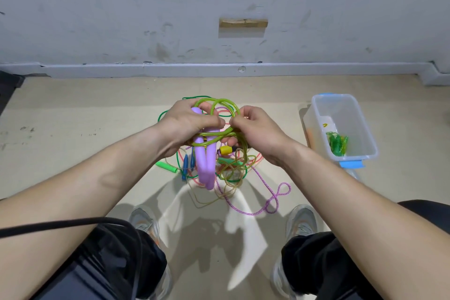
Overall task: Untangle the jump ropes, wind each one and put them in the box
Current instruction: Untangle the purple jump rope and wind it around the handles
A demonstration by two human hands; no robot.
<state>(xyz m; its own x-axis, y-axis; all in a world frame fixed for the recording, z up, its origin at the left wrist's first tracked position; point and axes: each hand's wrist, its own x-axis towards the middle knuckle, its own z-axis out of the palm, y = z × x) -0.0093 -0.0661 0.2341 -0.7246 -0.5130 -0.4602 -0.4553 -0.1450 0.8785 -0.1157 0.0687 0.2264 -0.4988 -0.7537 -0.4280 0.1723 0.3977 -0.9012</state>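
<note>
Two shoes (143, 220): grey, planted on the beige floor (85, 129) either side of the pile.
Left hand (181, 124): fingers curled round the paired purple handles (205, 165) and the coils of the yellow-green rope (220, 109).
Right hand (258, 129): grips that same rope, just beside the left.
Tangle (231, 173): green, pink, purple and clear ropes heaped on the floor beneath both hands.
Box (365, 134): clear, open, off to the right, a wound green rope (337, 143) inside.
</note>
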